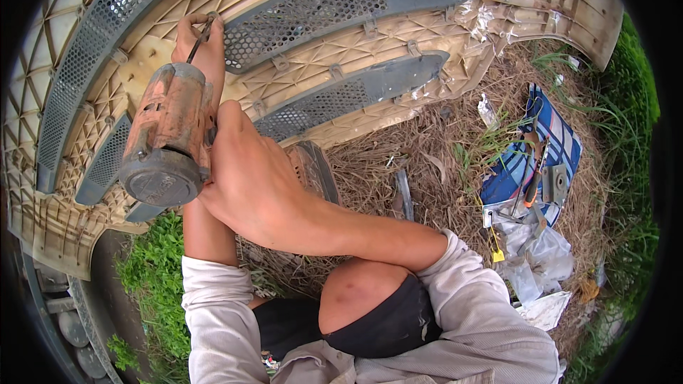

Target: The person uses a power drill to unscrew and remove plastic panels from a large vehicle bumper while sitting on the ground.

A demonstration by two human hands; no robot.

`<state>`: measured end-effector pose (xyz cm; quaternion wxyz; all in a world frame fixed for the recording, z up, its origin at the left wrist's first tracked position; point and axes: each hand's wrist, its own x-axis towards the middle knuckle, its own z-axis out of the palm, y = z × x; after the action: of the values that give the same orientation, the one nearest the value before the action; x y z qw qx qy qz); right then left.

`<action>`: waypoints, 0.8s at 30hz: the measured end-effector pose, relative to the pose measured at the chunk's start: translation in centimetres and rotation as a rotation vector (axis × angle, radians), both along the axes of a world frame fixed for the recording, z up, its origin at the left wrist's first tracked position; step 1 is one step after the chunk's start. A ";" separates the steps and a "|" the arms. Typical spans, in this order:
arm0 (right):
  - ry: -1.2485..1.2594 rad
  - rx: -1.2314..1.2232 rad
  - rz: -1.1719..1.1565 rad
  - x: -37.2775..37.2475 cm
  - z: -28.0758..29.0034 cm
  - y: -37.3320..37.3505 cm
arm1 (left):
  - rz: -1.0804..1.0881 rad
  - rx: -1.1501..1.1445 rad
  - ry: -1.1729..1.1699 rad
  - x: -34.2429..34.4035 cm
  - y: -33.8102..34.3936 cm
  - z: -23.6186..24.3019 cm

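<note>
Nearest the camera, left of centre: a scuffed orange drill (160, 124) with a dark round end cap toward the lens, and a thin metal rod (196, 46) pointing away toward a tan ribbed panel (313, 65). Wrapped about the drill's grip: the right hand (245, 171), with right fingers mostly hidden behind the body. Beyond, with forearm crossed beneath the right one: the left hand (204, 53), with left fingers bent close around the rod's far end; cannot tell whether pinching it or only guarding it. Just beside: a dark mesh grille (306, 18) set in the panel. Most at risk: bare left fingertips, from a skid of the rod under an angled push. Possible too: scratched mesh or a cracked rib from excess pressure, or a twisted grip from crossed forearms. Well apart at right, on dry straw (370, 163): a blue patterned sheet (505, 178) beneath hand tools (532, 195).
</note>
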<state>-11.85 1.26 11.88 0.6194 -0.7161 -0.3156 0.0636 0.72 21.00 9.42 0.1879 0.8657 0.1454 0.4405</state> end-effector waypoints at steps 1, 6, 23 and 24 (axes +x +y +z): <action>0.003 -0.007 0.005 0.0 -0.3 0.1 | -0.001 0.009 -0.026 -0.1 -0.2 -0.3; 0.106 -0.028 -0.007 0.7 0.3 -0.6 | -0.059 -0.067 0.055 0.2 0.3 -0.8; 0.151 -0.035 0.053 1.1 0.9 -1.4 | 0.002 -0.013 0.300 -0.9 -1.3 1.8; 0.154 -0.021 0.042 1.0 0.9 -1.4 | 0.008 -0.015 0.308 -0.8 -1.5 2.0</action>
<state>-10.87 -0.12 12.75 0.6327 -0.7089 -0.2812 0.1346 -0.12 19.53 11.37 0.1680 0.9210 0.1793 0.3023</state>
